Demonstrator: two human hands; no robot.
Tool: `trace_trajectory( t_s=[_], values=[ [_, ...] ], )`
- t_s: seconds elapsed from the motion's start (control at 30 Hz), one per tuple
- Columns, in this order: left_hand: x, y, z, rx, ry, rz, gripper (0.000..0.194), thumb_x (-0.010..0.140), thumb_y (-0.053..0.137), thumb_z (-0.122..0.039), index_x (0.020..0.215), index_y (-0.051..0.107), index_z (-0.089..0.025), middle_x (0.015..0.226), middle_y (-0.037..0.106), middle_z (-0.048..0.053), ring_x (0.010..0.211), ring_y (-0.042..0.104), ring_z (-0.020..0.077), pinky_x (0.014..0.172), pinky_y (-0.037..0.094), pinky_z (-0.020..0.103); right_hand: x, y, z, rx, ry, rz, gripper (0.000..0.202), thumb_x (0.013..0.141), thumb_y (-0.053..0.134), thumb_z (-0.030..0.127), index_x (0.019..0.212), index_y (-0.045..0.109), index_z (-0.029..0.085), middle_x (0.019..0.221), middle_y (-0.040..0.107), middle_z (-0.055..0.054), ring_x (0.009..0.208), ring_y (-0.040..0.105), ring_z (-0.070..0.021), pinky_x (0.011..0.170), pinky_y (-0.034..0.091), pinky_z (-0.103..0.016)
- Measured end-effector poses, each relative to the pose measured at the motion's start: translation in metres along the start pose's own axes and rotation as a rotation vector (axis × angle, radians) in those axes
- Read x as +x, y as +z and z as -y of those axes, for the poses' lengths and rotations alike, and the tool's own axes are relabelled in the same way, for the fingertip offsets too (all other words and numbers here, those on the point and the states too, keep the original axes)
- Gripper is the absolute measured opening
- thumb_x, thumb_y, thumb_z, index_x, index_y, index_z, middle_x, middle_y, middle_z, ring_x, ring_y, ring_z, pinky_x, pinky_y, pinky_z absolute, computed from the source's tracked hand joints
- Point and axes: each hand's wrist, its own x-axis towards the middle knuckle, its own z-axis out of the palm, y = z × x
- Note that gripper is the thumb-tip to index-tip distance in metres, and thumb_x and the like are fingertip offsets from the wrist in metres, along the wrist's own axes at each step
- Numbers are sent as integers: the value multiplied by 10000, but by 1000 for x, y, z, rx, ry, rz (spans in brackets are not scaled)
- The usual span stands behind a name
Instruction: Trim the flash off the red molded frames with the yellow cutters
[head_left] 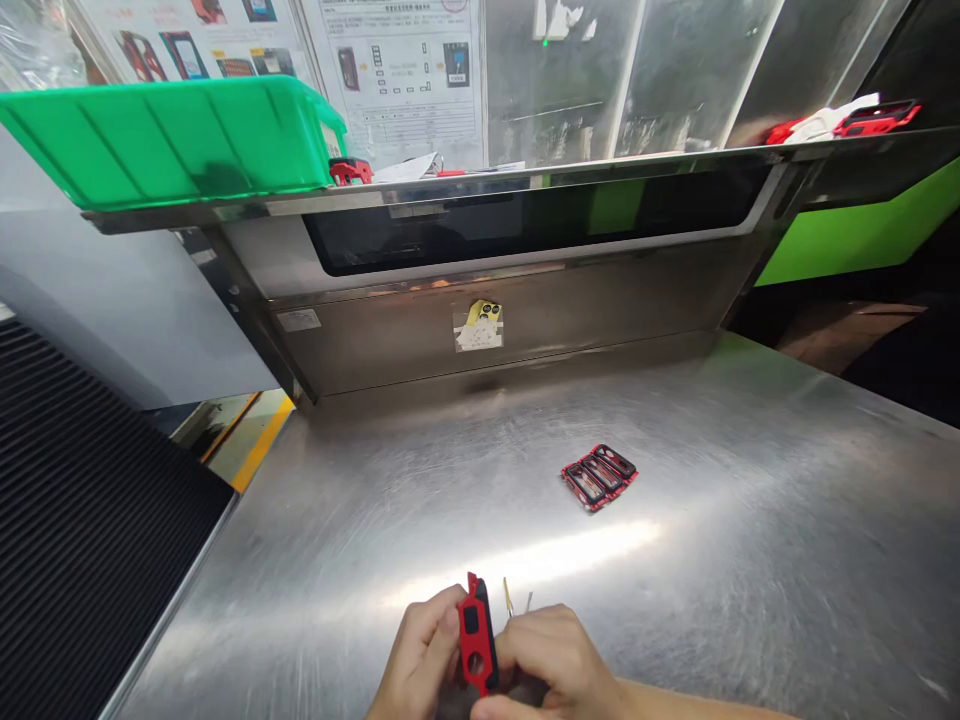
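Near the bottom centre, my left hand [424, 650] is closed on the left side of a red and black case part [477, 635]. The piece stands on edge, with a round hole and a black oblong inset facing me. My right hand [551, 655] has its curled fingers against the black right side of the same piece. Two thin metal tips [508, 598], one yellowish, stick up beside the right fingers; the rest of that tool is hidden. Farther out on the metal table lie three red and black frames [600, 477], side by side.
The steel table [360, 520] ends at a back panel with a yellow sample [484, 320] stuck on it. A shelf above bears a green bin [187, 140], papers and red parts [874, 118]. A black ribbed surface [82, 520] lies left, across a gap.
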Motion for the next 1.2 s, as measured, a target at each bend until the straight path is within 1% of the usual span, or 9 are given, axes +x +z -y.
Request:
trace_trajectory(
  t_s=[0.17,0.33,0.43,0.53,0.6,0.73,0.93,1.03,1.2],
  values=[
    [-6,0,2,-41,-50,-309,597,612,683,-685,908,652,-168,788,612,22,668,524,179,617,417,273,-5,-1,-1,177,226,100,525,872,541,637,671,635,161,483,564,12,387,477,-88,381,346,-166],
    [0,-2,2,55,-67,-386,568,632,635,-714,777,652,-166,709,595,7,684,514,194,673,423,289,-3,-1,2,249,333,167,437,848,595,580,771,707,165,559,608,-15,476,526,-117,467,407,-182],
    [4,1,-2,245,47,-336,521,736,532,-708,722,618,-194,615,540,-17,611,482,177,615,380,272,-1,-1,4,270,414,159,421,833,608,534,642,647,161,518,552,-6,453,467,-111,441,370,-194],
    [4,5,-5,369,213,-281,560,816,391,-708,941,625,-214,648,563,-17,519,466,164,550,332,276,4,-3,7,419,665,188,473,762,649,607,616,575,163,491,486,22,450,435,-104,451,373,-200],
    [3,6,-5,386,306,-257,581,823,371,-709,1036,617,-229,744,630,18,562,529,183,582,350,281,8,-6,8,566,821,206,534,704,664,684,662,551,165,478,465,38,432,440,-99,449,388,-199],
    [2,7,-5,514,411,-156,432,858,476,-581,671,632,-224,587,577,28,540,488,179,596,326,283,14,-9,7,671,924,189,626,649,642,777,655,517,163,422,438,60,352,385,-69,375,332,-170],
    [4,11,-11,440,181,-4,549,884,400,-589,558,592,-191,474,480,2,437,412,136,480,279,256,13,-7,0,586,977,89,685,703,518,833,567,498,162,387,437,44,305,333,-53,331,235,-169],
    [4,13,-15,370,55,55,584,828,456,-646,510,590,-174,427,421,-28,389,360,103,438,247,232,12,-6,-1,573,987,87,687,709,515,830,563,510,159,378,435,42,300,326,-57,326,216,-176],
    [4,15,-20,275,-19,114,637,754,470,-738,484,564,-168,413,413,-45,361,312,72,411,204,215,12,-7,-1,547,970,106,680,751,479,817,554,500,166,383,424,41,309,318,-61,334,228,-179]
  ],
)
